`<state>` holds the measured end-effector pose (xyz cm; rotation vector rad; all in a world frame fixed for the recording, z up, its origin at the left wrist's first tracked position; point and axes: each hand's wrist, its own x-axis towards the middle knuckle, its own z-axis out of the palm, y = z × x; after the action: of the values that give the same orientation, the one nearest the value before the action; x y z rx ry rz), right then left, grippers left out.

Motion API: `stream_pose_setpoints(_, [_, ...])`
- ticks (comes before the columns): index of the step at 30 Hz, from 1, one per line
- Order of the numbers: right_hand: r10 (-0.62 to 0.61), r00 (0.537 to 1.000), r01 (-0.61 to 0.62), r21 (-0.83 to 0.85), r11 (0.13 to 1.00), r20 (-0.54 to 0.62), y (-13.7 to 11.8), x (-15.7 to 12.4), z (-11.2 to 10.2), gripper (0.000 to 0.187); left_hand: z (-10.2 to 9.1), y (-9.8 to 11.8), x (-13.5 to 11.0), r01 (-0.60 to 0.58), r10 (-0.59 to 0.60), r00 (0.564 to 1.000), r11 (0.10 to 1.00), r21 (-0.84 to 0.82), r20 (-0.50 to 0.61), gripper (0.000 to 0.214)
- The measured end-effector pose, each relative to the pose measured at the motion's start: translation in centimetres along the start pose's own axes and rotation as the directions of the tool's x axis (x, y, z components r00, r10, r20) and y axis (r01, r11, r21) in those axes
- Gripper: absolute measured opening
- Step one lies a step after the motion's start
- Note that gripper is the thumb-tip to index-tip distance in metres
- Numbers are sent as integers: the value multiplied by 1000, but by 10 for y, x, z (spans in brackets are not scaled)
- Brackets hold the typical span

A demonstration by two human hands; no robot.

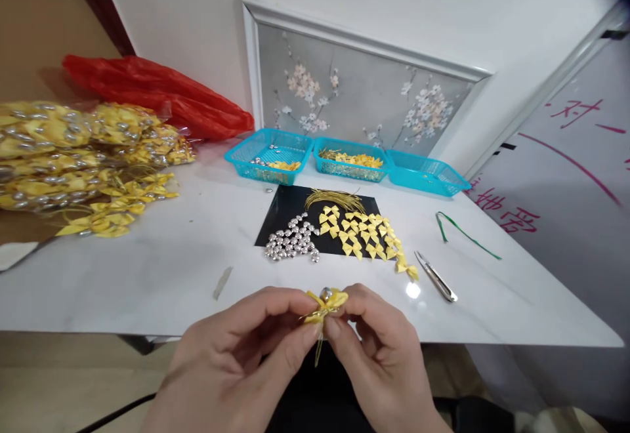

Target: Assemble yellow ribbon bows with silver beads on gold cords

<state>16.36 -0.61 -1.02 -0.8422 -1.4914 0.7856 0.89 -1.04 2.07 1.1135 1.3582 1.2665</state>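
Between my two hands, just off the table's front edge, is a yellow ribbon bow (335, 300) with a silver bell-like bead on top and a gold cord loop hanging below. My left hand (246, 354) pinches the bow's left side between thumb and forefinger. From the other side, my right hand (378, 348) pinches it and the cord at its middle. Beyond them on a black mat (273, 213) lie silver beads (293, 239), rows of small yellow bows (364, 233) and a bundle of gold cords (335, 199). The fingertips partly hide the bow.
Three blue baskets (268, 151) stand along the wall, some holding beads and bows. Thread snips (436, 277) and a green tie (465, 241) lie at right. Bagged yellow bows (73, 151) and a red plastic bag (157, 95) fill the left of the white table (147, 288).
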Motion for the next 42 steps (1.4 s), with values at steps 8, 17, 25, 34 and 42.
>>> stream_pose_setpoints(8, [51,999,-51,-7,999,-7,0,-3,2,14,-17,-8,9,-21,6,980,997,70,198,19])
stream_pose_setpoints(17, [-106,994,104,-119,987,-11,-3,4,1,17,-13,-12,11,-360,331,929,911,201,167,10])
stream_pose_setpoints(25, [-124,992,122,-117,986,-13,-1,1,1,22,-15,-12,11,-322,296,943,927,191,153,8])
stream_pose_setpoints(34, [-133,991,132,-167,977,11,0,3,3,25,-15,-11,14,-194,178,971,977,92,161,9])
stream_pose_setpoints(42, [-274,959,232,-367,901,-65,0,1,4,23,-10,-12,17,-359,343,929,928,104,142,20])
